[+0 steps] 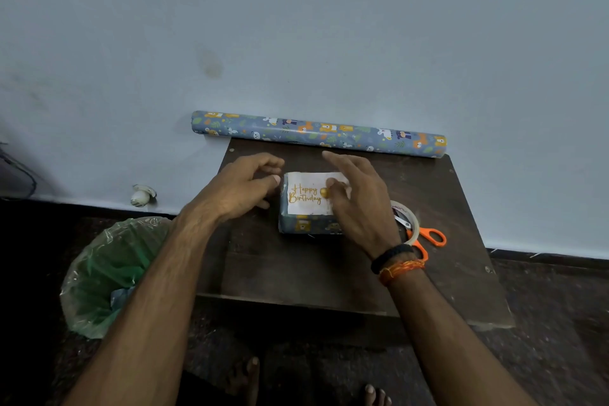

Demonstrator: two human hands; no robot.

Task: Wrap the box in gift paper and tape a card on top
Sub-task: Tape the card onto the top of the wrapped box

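Pressing right hand (356,194) on glossy card (308,196) atop papered rectangular box (306,224)

The wrapped box (308,224) is sitting on the dark table (296,270), a Happy Birthday card (308,196) lying on top; the right hand (357,204) is pressing the card's right end while the left hand (245,189) is touching the box's left side

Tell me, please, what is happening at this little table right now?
A person is finishing a gift. The wrapped box sits on the dark table with a Happy Birthday card on top. The right hand presses the card's right end; the left hand touches the box's left side. Tape and scissors lie aside.
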